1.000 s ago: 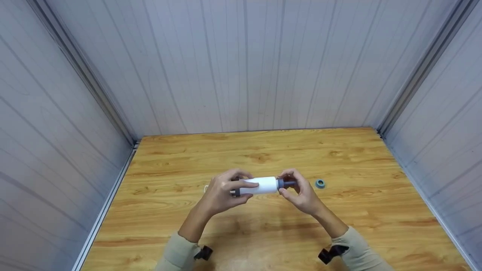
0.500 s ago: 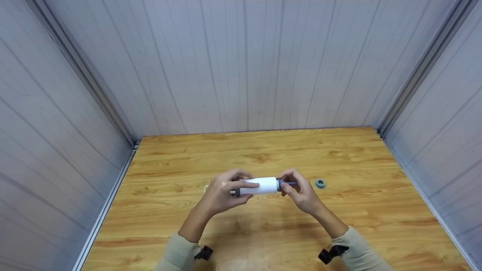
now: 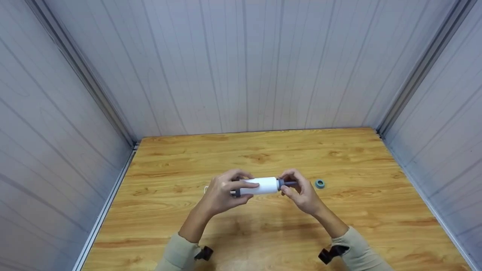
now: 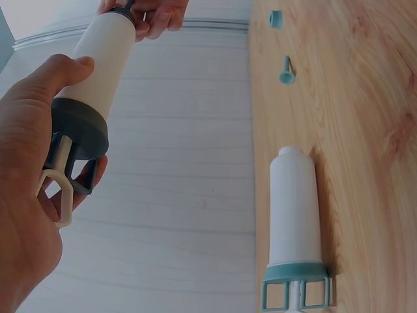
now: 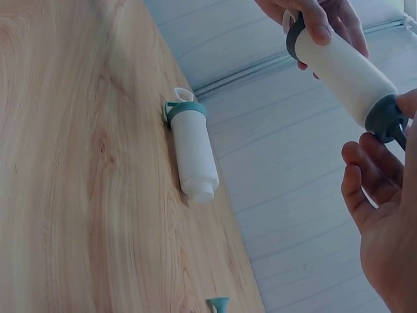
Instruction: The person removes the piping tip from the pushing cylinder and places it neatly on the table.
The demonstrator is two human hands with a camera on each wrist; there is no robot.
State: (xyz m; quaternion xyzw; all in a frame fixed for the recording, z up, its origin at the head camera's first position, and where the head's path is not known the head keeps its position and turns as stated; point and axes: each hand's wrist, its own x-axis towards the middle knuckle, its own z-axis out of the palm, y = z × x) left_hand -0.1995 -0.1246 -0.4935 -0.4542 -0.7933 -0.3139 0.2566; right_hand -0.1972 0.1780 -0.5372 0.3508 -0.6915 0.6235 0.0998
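Note:
A white icing syringe (image 3: 265, 185) with dark grey end fittings is held level above the table. My left hand (image 3: 222, 192) grips its barrel at the dark handle end, thumb and fingers around it. A dark grey collar (image 3: 280, 183) with a narrow nozzle (image 3: 290, 183) sits at the other end. My right hand (image 3: 301, 194) pinches that collar between thumb and fingers, and the nozzle points toward the palm. In the left wrist view, a finger loop and a pale plunger ring (image 4: 60, 195) show by the left palm.
On the wooden table (image 3: 260, 150), a second white syringe with teal fittings (image 4: 293, 208) lies on its side. Beyond its tip are a small teal nozzle (image 4: 287, 73) and a teal ring (image 3: 320, 183). Pale panelled walls (image 3: 233, 67) stand at the back and sides.
My right thumb and fingers have shifted around the collar, the thumb moving slightly up over it. The left hand and the syringe barrel stay in place.

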